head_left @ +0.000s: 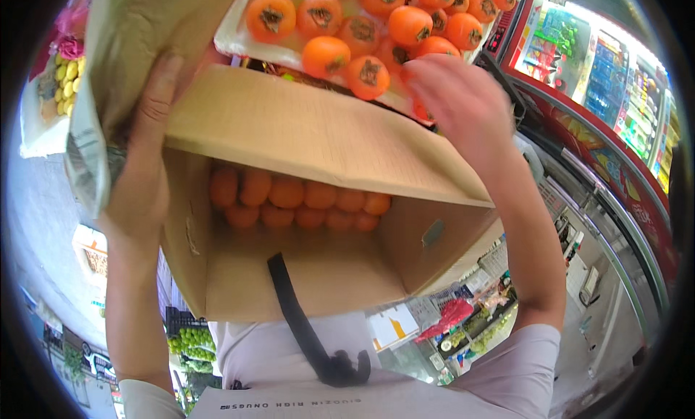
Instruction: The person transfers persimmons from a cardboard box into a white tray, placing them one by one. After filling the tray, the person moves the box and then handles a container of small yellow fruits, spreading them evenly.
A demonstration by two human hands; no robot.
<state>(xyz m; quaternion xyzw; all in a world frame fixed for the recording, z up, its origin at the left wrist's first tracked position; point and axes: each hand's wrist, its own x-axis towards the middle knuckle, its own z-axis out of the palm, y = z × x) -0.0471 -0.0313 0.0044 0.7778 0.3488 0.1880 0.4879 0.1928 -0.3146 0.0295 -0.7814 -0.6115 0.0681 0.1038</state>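
A tilted cardboard box (318,133) stands against me with its opening toward me. Rows of orange persimmons (287,193) line its far inner side. At the box's left edge, my left hand (141,158) grips a raised cardboard flap (163,21), thumb on the near face, other fingers hidden. Beyond the box, more persimmons (410,26) with dried leafy tops sit on a white tray (230,28). My right hand (467,104) is over the tray's near right edge, fingers bent down beside the fruit. Motion blurs its fingers, and whether they hold a persimmon is unclear.
A black strap (293,303) hangs in front of my shirt and the box. Lit drink coolers (608,75) stand at the right. Yellow fruit (69,82) lies at far left, and green grapes (192,344) are at lower left. A red plastic bag (450,317) is at lower right.
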